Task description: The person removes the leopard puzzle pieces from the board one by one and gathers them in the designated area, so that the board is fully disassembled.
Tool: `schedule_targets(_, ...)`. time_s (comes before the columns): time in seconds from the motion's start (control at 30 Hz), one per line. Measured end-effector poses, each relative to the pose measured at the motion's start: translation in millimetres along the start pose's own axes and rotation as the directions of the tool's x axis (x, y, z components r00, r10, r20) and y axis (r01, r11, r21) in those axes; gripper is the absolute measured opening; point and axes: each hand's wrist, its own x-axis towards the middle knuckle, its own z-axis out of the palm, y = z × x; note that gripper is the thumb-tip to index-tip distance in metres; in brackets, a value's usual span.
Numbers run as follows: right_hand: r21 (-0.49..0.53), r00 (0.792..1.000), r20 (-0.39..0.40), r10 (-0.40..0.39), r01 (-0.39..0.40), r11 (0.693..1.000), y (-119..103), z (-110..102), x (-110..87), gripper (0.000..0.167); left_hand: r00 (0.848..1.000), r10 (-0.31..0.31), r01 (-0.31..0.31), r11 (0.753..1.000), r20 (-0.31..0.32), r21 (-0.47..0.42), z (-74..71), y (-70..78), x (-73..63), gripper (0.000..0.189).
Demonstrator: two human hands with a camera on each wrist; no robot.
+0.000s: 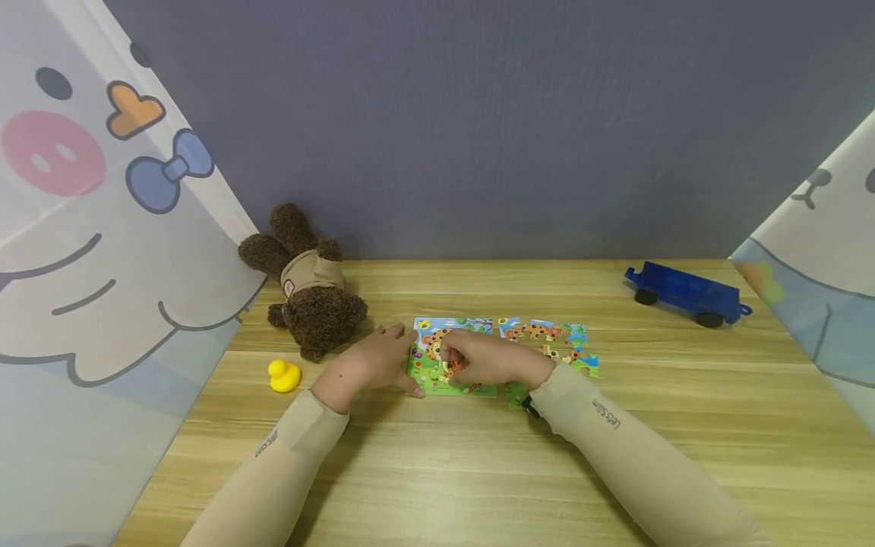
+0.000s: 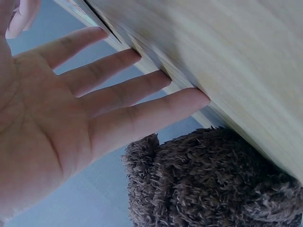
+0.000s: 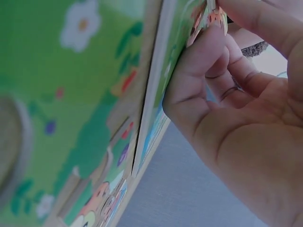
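A picture board (image 1: pixel 425 381) with a spotted orange animal on green lies in the middle of the wooden table. Over it, my right hand (image 1: pixel 491 357) bends its fingers and pinches a small jigsaw piece (image 3: pixel 218 18) with orange and dark spots between thumb and index finger. My left hand (image 1: pixel 374 358) is spread beside the board's left edge, its fingertips resting on the table; nothing is in its palm (image 2: pixel 42 113). To the right of the board are jigsaw pieces (image 1: pixel 576 357) of a similar picture, with gaps between them, partly hidden by the right forearm.
A brown teddy bear (image 1: pixel 321 319) lies at the back left, close to the left hand. A yellow rubber duck (image 1: pixel 283 376) sits in front of it. At the back right stands a blue toy trailer (image 1: pixel 690 290). A grey partition (image 1: pixel 478 137) rises behind the table (image 1: pixel 424 486).
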Motion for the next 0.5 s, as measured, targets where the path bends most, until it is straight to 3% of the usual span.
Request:
schedule_targets(0.23,-0.019,0.999,0.028,-0.034,0.034,0.999,4.3,0.6,1.4,0.015,1.000,-0.010,0.010,1.000,0.006,-0.003,-0.8,1.1,-0.6,0.117)
schedule_targets(0.5,0.040,0.999,0.052,0.010,-0.012,0.999,3.4,1.7,-0.5,0.006,1.000,-0.006,0.006,1.000,0.001,-0.007,0.3,0.5,-0.1,0.117)
